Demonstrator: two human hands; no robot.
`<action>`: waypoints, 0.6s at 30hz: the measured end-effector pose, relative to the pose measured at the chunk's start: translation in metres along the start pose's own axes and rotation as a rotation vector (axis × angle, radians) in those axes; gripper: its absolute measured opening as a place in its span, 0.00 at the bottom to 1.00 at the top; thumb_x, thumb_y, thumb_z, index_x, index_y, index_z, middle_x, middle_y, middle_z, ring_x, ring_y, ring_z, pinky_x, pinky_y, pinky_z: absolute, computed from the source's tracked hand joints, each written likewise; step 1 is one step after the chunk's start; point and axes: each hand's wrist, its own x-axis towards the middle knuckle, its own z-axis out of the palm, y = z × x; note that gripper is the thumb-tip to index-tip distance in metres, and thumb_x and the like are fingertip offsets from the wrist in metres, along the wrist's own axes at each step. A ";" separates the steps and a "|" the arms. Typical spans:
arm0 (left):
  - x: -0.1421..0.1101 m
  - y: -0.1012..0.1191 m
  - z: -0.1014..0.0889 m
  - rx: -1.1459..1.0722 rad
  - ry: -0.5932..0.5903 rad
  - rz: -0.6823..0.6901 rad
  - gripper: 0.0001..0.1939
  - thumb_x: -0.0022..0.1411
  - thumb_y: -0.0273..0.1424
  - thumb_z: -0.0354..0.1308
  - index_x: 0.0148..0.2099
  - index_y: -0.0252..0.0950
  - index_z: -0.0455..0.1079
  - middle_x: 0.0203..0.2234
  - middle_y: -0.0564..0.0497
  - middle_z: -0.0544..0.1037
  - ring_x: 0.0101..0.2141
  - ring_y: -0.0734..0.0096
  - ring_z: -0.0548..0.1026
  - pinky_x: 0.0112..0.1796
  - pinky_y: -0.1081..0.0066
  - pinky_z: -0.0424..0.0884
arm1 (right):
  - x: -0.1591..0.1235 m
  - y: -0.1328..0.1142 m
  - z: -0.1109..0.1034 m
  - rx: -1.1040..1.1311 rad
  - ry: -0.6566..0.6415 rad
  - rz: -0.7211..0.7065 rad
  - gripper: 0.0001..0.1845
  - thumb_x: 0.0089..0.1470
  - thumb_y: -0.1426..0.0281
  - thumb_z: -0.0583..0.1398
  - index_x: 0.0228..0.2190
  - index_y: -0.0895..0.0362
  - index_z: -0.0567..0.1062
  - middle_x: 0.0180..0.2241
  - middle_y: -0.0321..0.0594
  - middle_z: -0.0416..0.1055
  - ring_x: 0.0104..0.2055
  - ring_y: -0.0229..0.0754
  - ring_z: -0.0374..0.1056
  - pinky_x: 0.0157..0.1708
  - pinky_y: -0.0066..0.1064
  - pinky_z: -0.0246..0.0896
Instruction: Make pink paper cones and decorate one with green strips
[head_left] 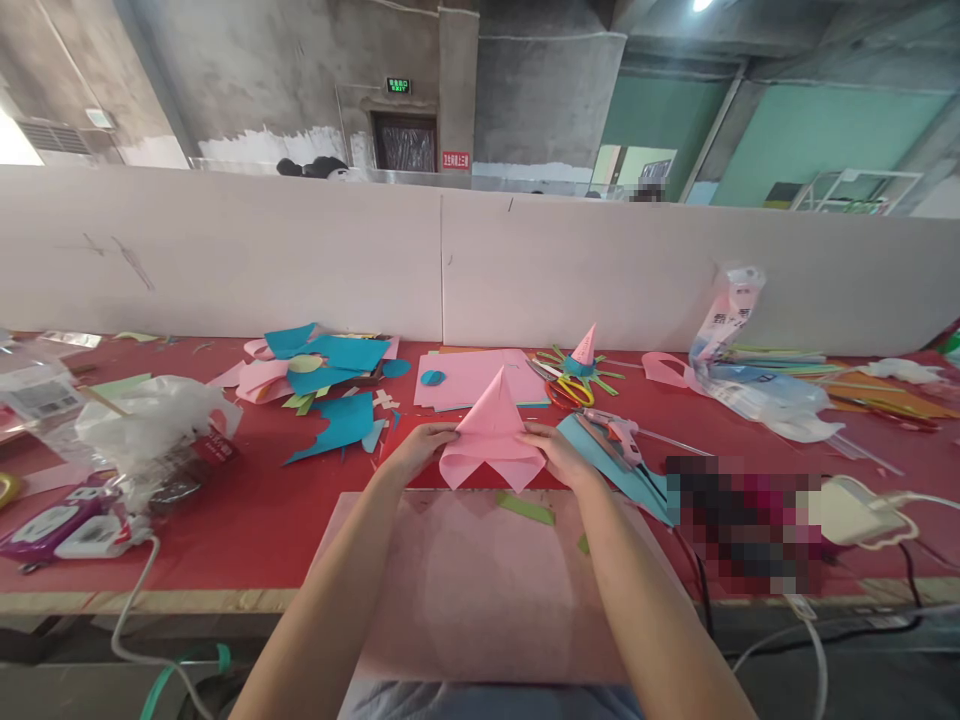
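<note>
A pink folded paper (pixel 491 430) with a pointed top and two flaring lower points is held up in front of me. My left hand (pixel 421 447) grips its left edge, fingers closed on it. On the opposite edge, my right hand (pixel 556 450) pinches the same paper. Behind it lie flat pink sheets (pixel 472 372) with a small blue disc (pixel 432 378) on top. A small pink paper cone (pixel 585 345) on a blue base with green strips stands beyond my right hand. Scissors with yellow handles (pixel 576 392) lie near it.
A pink glue gun (pixel 616 432) rests on blue paper to the right. Blue paper scraps (pixel 337 365) pile up at the left back. A plastic bag (pixel 142 430) and a purple device (pixel 56 525) sit at left. A white partition (pixel 337 255) borders the red table (pixel 247 500).
</note>
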 end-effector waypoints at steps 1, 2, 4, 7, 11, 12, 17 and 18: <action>0.000 0.000 0.000 -0.001 -0.001 -0.001 0.13 0.47 0.30 0.62 0.37 0.32 0.74 0.31 0.46 0.78 0.33 0.65 0.74 0.35 0.69 0.68 | 0.001 0.001 -0.001 0.010 -0.007 -0.001 0.12 0.37 0.67 0.65 0.29 0.55 0.77 0.31 0.37 0.75 0.33 0.42 0.69 0.32 0.29 0.59; 0.000 0.001 0.000 -0.001 0.000 -0.002 0.13 0.47 0.31 0.62 0.37 0.32 0.74 0.31 0.46 0.78 0.32 0.65 0.74 0.35 0.69 0.68 | 0.001 0.001 -0.001 0.021 -0.013 -0.002 0.12 0.37 0.67 0.65 0.29 0.55 0.77 0.32 0.37 0.75 0.34 0.42 0.69 0.32 0.29 0.59; 0.000 0.001 0.000 0.001 0.006 -0.003 0.13 0.47 0.31 0.62 0.37 0.32 0.74 0.31 0.45 0.78 0.32 0.65 0.74 0.34 0.69 0.68 | 0.002 0.002 -0.003 0.040 -0.023 -0.004 0.10 0.38 0.68 0.64 0.29 0.55 0.77 0.32 0.38 0.75 0.35 0.42 0.69 0.33 0.29 0.59; 0.000 0.001 -0.001 0.009 -0.004 -0.003 0.13 0.47 0.31 0.62 0.37 0.32 0.74 0.32 0.45 0.78 0.33 0.64 0.74 0.34 0.69 0.68 | 0.004 0.003 -0.006 0.060 -0.023 0.001 0.11 0.38 0.68 0.63 0.29 0.55 0.77 0.33 0.38 0.75 0.35 0.42 0.68 0.31 0.28 0.58; 0.000 0.001 -0.002 0.007 -0.003 -0.003 0.13 0.47 0.32 0.61 0.37 0.32 0.74 0.32 0.45 0.78 0.33 0.65 0.74 0.34 0.70 0.68 | 0.006 0.004 -0.008 0.079 -0.015 0.014 0.12 0.38 0.68 0.62 0.30 0.55 0.77 0.32 0.38 0.75 0.33 0.41 0.68 0.30 0.28 0.58; -0.001 0.001 -0.002 0.005 -0.003 -0.002 0.13 0.48 0.32 0.61 0.37 0.32 0.74 0.32 0.45 0.77 0.33 0.66 0.74 0.34 0.70 0.68 | 0.005 0.004 -0.008 0.080 -0.016 0.016 0.12 0.38 0.68 0.62 0.30 0.56 0.77 0.32 0.38 0.75 0.33 0.41 0.68 0.30 0.27 0.57; -0.002 0.003 -0.001 -0.011 -0.006 -0.004 0.14 0.48 0.31 0.62 0.38 0.31 0.74 0.33 0.45 0.77 0.33 0.66 0.74 0.35 0.70 0.68 | 0.002 0.002 -0.005 0.082 -0.012 -0.003 0.11 0.39 0.67 0.61 0.29 0.57 0.76 0.32 0.38 0.75 0.33 0.40 0.67 0.29 0.27 0.57; -0.002 0.003 0.000 -0.011 -0.003 -0.004 0.14 0.47 0.31 0.62 0.38 0.31 0.74 0.33 0.45 0.77 0.33 0.66 0.74 0.35 0.70 0.68 | 0.002 0.001 -0.004 0.080 -0.002 -0.006 0.11 0.39 0.67 0.61 0.29 0.57 0.76 0.32 0.38 0.75 0.33 0.40 0.67 0.30 0.27 0.57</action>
